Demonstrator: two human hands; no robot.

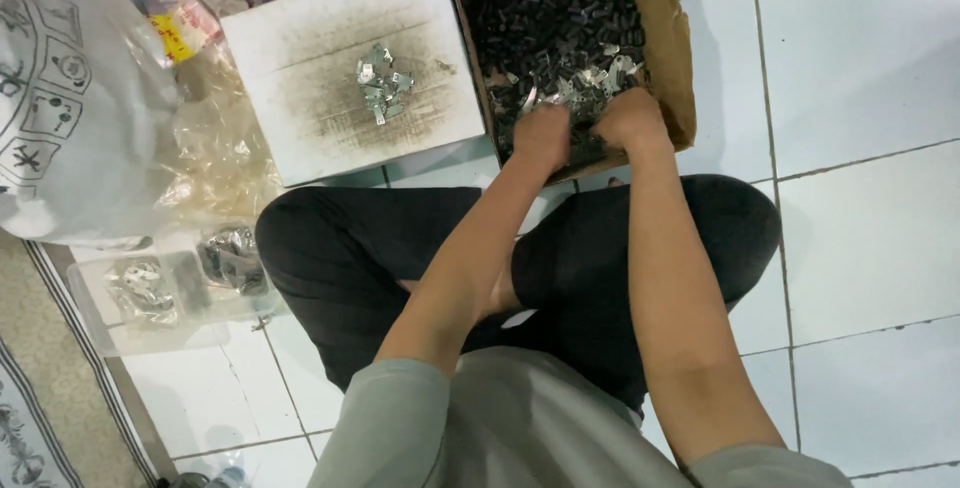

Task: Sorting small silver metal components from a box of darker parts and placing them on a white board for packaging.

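From the head view, looking straight down, a person sits cross-legged on a white tiled floor [860, 68], black trousers filling the middle of the frame and a grey shirt at the bottom edge.

Both arms reach up the frame into a cardboard box [668, 38] at upper centre-right. The box is brown, open-topped, with its near corner resting just above the person's knees. It is filled with a heap of small black parts [545, 8], dark and glossy, piled loosely to the walls. Along the near side of the heap lies a scatter of small silver metal pieces [590, 83], flat and shiny.

The left hand [542, 136] is dug into the near edge of the heap, fingers curled down and buried among the parts; whether it grips anything cannot be told. The right hand [630, 120] sits just beside it, also knuckles-up with fingers sunk into the parts, and its hold is likewise hidden.

Left of the box, touching it, a white square block [300, 68] with a grey smudged top carries a small pile of silver clips [380, 83]. At far left are a white printed bag [70, 108], crumpled clear plastic [215, 148], and a clear tray [150, 318] with more metal bits at lower left.
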